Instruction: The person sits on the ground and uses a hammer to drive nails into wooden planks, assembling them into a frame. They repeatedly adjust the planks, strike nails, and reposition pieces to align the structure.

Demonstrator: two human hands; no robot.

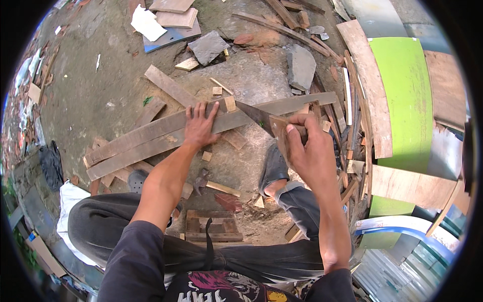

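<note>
Two long brown planks lie side by side on the ground: a shorter plank (151, 127) and a longer plank (297, 104) that runs on to the right. My left hand (200, 125) lies on them, fingers spread, pressing from above. A small pale wood piece (230, 103) sits at the shorter plank's right end. My right hand (311, 148) is closed around the wooden handle of a handsaw (261, 119). The saw's blade slants up and left, its tip beside that end. Whether its teeth touch the wood I cannot tell.
A hammer (221, 189) lies on the ground between my feet, near a low wooden block frame (214, 229). Another plank (171, 85) crosses beneath the work. Stone slabs (302, 68) lie beyond. Scrap wood strips and a green panel (402, 95) line the right side.
</note>
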